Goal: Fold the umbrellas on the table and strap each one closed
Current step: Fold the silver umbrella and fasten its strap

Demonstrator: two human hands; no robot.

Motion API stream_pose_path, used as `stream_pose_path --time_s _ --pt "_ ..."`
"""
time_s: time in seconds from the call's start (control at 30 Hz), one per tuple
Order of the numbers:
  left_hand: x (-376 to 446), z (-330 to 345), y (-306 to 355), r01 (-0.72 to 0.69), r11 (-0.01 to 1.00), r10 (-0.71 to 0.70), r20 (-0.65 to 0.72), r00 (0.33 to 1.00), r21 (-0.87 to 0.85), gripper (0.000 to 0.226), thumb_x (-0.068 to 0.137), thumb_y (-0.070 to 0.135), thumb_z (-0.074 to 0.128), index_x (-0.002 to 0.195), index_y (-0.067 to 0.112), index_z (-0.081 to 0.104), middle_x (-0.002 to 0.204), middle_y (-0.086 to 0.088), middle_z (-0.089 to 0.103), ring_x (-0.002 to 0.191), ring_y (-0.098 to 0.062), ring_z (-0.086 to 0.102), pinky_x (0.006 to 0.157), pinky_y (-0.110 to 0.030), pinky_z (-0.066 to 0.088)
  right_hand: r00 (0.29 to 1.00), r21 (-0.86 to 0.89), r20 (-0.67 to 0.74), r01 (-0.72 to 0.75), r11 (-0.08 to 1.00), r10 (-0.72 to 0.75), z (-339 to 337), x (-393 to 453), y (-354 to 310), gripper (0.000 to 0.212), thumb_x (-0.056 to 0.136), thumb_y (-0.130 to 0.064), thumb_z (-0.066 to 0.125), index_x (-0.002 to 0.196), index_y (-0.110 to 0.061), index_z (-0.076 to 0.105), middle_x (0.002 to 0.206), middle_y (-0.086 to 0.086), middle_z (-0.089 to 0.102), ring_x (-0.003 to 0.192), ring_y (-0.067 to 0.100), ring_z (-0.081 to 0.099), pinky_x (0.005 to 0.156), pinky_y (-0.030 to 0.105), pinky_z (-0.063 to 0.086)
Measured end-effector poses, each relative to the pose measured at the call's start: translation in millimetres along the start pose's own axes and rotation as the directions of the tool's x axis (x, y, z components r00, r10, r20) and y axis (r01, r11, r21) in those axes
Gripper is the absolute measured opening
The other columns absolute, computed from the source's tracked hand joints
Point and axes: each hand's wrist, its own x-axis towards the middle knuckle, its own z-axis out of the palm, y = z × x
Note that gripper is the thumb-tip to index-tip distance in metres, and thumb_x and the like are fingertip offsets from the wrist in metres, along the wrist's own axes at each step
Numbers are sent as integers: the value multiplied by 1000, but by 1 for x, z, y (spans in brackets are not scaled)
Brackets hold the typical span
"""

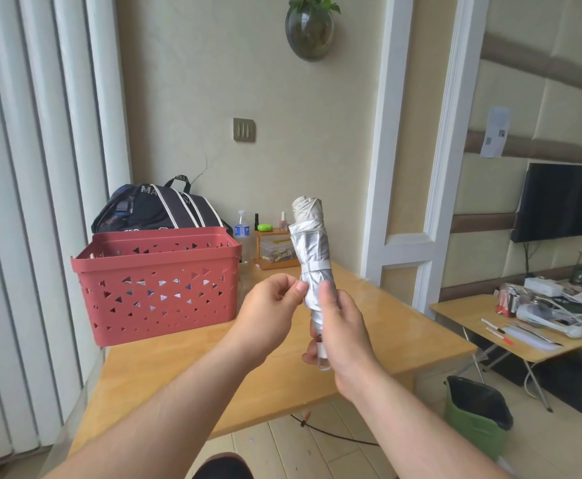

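A folded silver umbrella (311,248) with a cream top stands upright in the air above the wooden table (193,368). A white strap (317,265) wraps around its middle. My right hand (343,331) grips the lower part of the umbrella and its clear handle. My left hand (270,314) pinches the silver fabric at the umbrella's left side, just below the strap.
A red perforated basket (156,283) stands on the table's left, with a dark backpack (158,210) behind it. A small organiser (274,248), a water bottle (242,233) and small bottles sit at the back. A green bin (476,414) stands on the floor at right.
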Motion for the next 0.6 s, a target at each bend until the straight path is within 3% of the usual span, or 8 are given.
stream_pose_path --time_s 0.07,0.13,0.3,0.4,0.5,0.6 --pt "0 1 3 -36 999 37 -97 995 9 16 103 36 61 90 27 64 77 16 61 68 -1 51 62 -19 42 998 62 -12 -69 996 70 -1 1 -4 44 103 -68 36 103 -35 65 74 6 55 51 26 56 58 41 54" --pt "-1 2 8 -54 999 53 -121 991 -1 21 103 42 61 89 27 67 76 16 65 68 -1 54 61 -18 43 997 37 -31 -64 997 65 -2 2 -6 43 105 -64 33 101 -35 64 75 8 55 49 26 56 55 37 53" --pt "2 11 10 3 997 -10 -83 996 -76 29 97 52 65 89 25 66 84 9 72 75 -4 61 71 -25 47 999 -63 -33 19 998 -21 -2 3 1 37 101 -65 46 87 -34 62 69 6 51 51 24 45 45 28 39" --pt "13 12 4 61 989 -74 -94 993 -135 29 95 52 69 106 27 58 95 7 68 82 -6 61 73 -23 48 999 -100 -12 39 994 -41 -3 12 7 33 99 -63 54 87 -34 63 67 6 49 51 25 44 44 28 37" --pt "36 7 -9 95 960 -103 -16 995 -264 54 91 49 76 134 37 47 116 7 68 103 -8 68 89 -30 56 999 -140 28 47 989 -44 -5 28 26 32 99 -57 58 87 -28 60 63 6 47 46 24 44 42 27 36" --pt "61 2 -22 118 905 -75 118 990 -408 61 90 33 80 140 34 46 124 1 70 115 -18 70 96 -37 59 996 -140 85 22 990 -10 1 45 49 30 101 -49 58 85 -24 59 61 8 45 42 24 43 41 28 34"
